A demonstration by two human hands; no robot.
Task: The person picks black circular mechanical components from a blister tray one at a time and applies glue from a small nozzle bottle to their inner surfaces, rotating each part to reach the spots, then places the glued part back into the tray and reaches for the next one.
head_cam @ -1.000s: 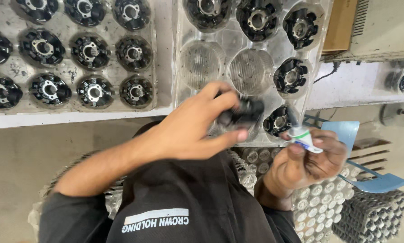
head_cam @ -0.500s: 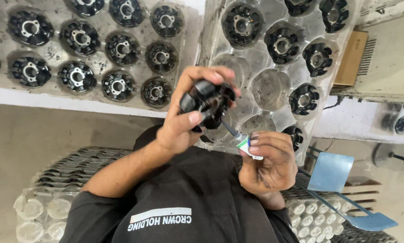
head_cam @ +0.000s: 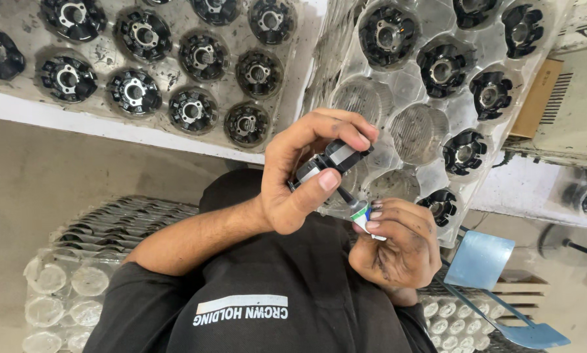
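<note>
A black round part (head_cam: 329, 160) with pale metal patches is held above the clear moulded tray (head_cam: 398, 140), in front of the person's chest; it is clamped by the left hand (head_cam: 300, 180), thumb beneath and fingers curled over the top. A small white tube (head_cam: 361, 216) with a green band and a thin dark nozzle is pinched shut in the right hand (head_cam: 398, 252), just below the part; the nozzle tip is seen at the part's underside, though actual contact cannot be told.

The clear tray is made of thin, glossy plastic with round ribbed pockets; black round parts (head_cam: 442, 68) with pale hubs are seated in the outer pockets, while the pockets nearest the hands are seen empty. A second tray (head_cam: 293, 78), grey and dusty, is laid beside it on the white desk (head_cam: 19, 108); each of its visible pockets is filled with a similar black part (head_cam: 133, 91) with a bright metal centre.

A cardboard box (head_cam: 535, 98) is stood at the right edge of the desk. Stacks of clear empty trays (head_cam: 65, 287) are piled on the floor below; a blue stool (head_cam: 483, 261) is placed near them. The person's torso is covered by a black shirt (head_cam: 267, 281).
</note>
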